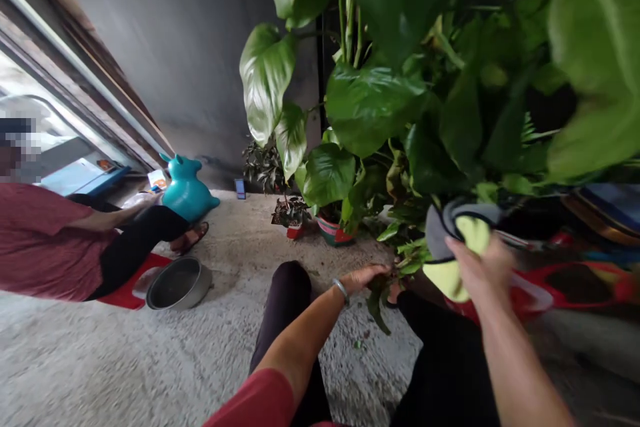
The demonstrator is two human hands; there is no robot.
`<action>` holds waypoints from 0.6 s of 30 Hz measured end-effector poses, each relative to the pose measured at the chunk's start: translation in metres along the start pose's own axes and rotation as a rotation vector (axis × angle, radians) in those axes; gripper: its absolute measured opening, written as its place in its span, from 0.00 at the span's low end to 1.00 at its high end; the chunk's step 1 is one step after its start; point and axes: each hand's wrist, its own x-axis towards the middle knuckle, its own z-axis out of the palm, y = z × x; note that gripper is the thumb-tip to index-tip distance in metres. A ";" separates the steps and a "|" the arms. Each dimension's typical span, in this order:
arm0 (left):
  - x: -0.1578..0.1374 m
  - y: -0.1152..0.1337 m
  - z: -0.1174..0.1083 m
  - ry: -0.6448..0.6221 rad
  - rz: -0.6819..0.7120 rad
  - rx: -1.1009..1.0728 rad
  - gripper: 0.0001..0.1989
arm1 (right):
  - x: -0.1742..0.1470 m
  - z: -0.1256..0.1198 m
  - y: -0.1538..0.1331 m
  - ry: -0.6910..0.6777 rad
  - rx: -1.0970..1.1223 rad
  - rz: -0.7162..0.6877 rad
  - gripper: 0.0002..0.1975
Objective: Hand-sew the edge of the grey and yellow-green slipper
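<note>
My right hand grips a folded cloth, grey with dark edging on one side and yellow-green on the other. The hand is slightly blurred, in front of the lower leaves of a large plant. Lower and to the left, my left hand, with a bangle at the wrist, is closed around a small leafy plant. Its leaves stick out above and below my fingers, and the fingertips are partly hidden. Broad glossy leaves of the large plant hang above both hands.
A green and red flowerpot and a small potted plant stand by the wall. Red plastic containers sit at right. At left, a seated person is beside a metal basin and a turquoise animal toy. A phone leans on the wall.
</note>
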 end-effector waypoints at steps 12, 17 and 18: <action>-0.074 -0.004 0.001 0.115 0.089 -0.122 0.25 | 0.004 -0.029 0.026 -0.068 -0.200 -0.254 0.29; -0.074 -0.001 0.015 0.232 0.069 -0.202 0.34 | 0.008 0.017 0.003 -0.202 -0.186 -0.178 0.22; -0.074 -0.001 0.016 0.271 0.080 -0.188 0.34 | -0.008 0.025 0.008 -0.246 -0.164 -0.191 0.20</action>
